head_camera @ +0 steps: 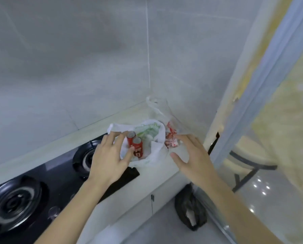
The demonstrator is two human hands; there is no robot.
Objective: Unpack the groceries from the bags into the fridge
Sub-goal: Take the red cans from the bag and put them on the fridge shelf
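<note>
A white plastic bag (156, 152) lies open on the pale counter (101, 124) in the corner. Two red drink cans (135, 145) stand inside it, with green leafy produce (149, 132) behind them. A clear bag (158, 110) with red-and-white wrapped items (171, 138) sits just to its right. My left hand (110, 159) hovers at the bag's left rim with fingers spread, thumb close to the front can. My right hand (193, 155) is spread open by the red-and-white items, fingertips near them. Neither hand holds anything.
A black gas hob (41, 187) with two burners fills the counter's left part. Grey tiled walls (76, 59) meet behind the bags. A glass sliding door with a pale frame (263, 85) stands to the right. A black bag (191, 212) lies on the floor below.
</note>
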